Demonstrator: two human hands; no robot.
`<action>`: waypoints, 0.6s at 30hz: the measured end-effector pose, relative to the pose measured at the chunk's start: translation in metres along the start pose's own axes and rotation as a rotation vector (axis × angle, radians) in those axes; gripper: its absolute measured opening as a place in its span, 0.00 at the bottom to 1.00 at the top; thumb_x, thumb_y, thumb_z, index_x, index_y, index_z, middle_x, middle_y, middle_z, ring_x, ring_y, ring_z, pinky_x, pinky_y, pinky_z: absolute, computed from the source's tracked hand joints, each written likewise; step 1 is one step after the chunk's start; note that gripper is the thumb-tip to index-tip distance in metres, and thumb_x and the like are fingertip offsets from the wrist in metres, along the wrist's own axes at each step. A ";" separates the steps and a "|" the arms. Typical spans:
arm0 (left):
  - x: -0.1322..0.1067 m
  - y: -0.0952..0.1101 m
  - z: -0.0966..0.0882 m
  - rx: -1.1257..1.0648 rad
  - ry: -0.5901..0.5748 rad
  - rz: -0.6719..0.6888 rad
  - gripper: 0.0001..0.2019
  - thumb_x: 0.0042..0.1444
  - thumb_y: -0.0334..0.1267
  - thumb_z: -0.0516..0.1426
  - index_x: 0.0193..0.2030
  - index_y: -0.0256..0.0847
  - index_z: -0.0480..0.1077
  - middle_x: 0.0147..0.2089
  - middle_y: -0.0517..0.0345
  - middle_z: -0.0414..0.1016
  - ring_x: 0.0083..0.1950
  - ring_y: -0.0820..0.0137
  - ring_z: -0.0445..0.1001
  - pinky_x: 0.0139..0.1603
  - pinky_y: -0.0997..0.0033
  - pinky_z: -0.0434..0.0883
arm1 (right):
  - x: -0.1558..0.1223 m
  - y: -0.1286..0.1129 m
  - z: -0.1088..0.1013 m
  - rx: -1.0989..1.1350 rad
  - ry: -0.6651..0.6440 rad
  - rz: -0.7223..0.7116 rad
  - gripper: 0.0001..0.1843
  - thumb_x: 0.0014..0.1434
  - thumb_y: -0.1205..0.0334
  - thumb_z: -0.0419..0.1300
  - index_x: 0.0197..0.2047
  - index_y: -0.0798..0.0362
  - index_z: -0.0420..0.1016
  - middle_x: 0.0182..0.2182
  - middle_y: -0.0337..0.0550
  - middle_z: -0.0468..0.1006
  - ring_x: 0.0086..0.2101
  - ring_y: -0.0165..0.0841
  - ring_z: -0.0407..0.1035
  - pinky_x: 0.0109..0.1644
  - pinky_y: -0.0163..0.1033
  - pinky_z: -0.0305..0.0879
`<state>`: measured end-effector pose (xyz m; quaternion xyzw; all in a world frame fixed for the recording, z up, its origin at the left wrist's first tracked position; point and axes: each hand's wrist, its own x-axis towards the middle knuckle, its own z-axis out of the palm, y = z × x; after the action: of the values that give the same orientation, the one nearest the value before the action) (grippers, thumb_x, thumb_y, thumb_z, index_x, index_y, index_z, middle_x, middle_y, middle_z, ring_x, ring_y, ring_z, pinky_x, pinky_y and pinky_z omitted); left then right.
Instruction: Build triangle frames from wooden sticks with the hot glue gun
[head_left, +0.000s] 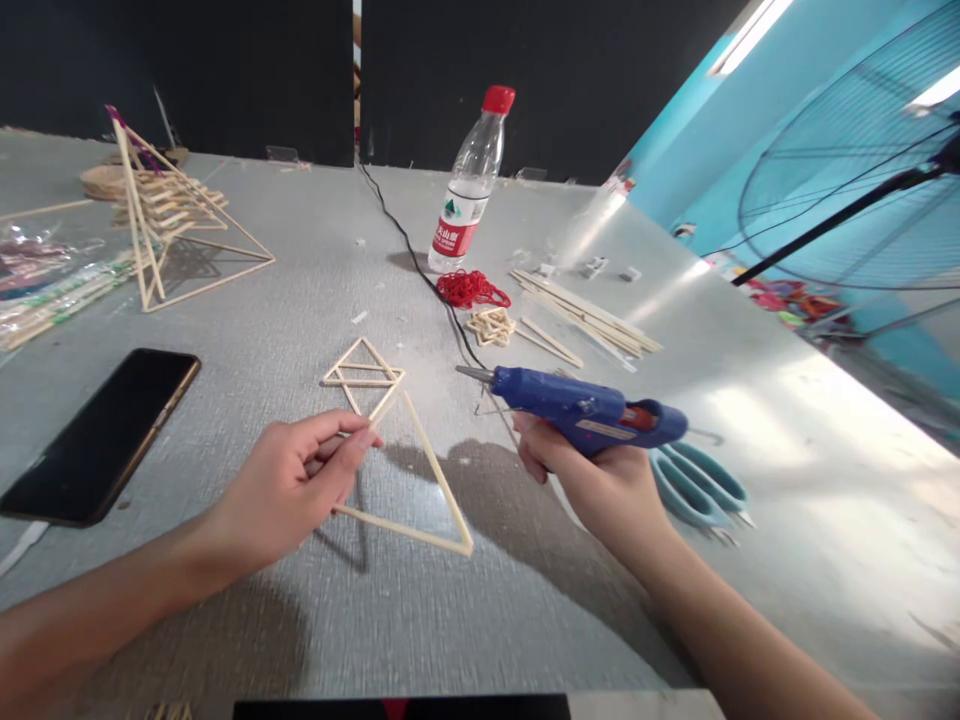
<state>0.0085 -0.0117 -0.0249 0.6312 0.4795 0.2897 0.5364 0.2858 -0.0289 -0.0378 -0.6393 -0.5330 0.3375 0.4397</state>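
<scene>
My left hand [300,480] pinches a thin wooden stick frame [439,475], whose pale sticks meet in a corner toward the lower right. Just beyond my fingertips a small wooden stick triangle piece [363,381] with a crossbar shows; whether it touches the held frame I cannot tell. My right hand [592,480] is wrapped round the handle of a blue hot glue gun [559,395]. Its metal nozzle points left, above the table and to the right of the held frame. Light blue scissors [697,485] lie beside my right wrist.
A plastic water bottle [469,190] stands behind red string [472,289] and a small stick star [491,327]. Loose sticks [589,315] lie at right. On the left are a phone [105,430] and a larger stick pyramid [142,230]. A black cable [409,245] crosses the table.
</scene>
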 end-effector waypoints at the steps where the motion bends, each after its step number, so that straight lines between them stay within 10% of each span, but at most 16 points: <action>1: 0.000 0.001 0.000 -0.011 -0.001 -0.008 0.16 0.70 0.52 0.56 0.45 0.41 0.74 0.17 0.71 0.60 0.15 0.81 0.55 0.16 0.80 0.52 | 0.000 -0.001 0.000 0.001 -0.001 -0.003 0.27 0.62 0.42 0.65 0.20 0.48 0.63 0.19 0.38 0.65 0.24 0.33 0.61 0.27 0.39 0.57; 8: 0.004 0.015 -0.003 -0.209 0.132 -0.144 0.17 0.64 0.53 0.62 0.43 0.39 0.71 0.26 0.56 0.81 0.23 0.71 0.76 0.25 0.76 0.68 | -0.006 -0.016 0.006 -0.040 0.036 -0.004 0.26 0.63 0.47 0.63 0.19 0.48 0.62 0.18 0.38 0.65 0.21 0.31 0.61 0.26 0.39 0.59; 18: 0.007 0.013 -0.004 -0.524 0.023 -0.231 0.18 0.63 0.51 0.64 0.48 0.40 0.66 0.37 0.50 0.86 0.35 0.63 0.86 0.35 0.71 0.75 | 0.001 -0.003 -0.001 -0.165 -0.013 -0.120 0.28 0.67 0.42 0.59 0.20 0.46 0.62 0.18 0.43 0.67 0.22 0.35 0.64 0.25 0.44 0.61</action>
<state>0.0116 -0.0030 -0.0130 0.4091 0.4629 0.3478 0.7052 0.2858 -0.0280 -0.0341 -0.6380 -0.5993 0.2697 0.4013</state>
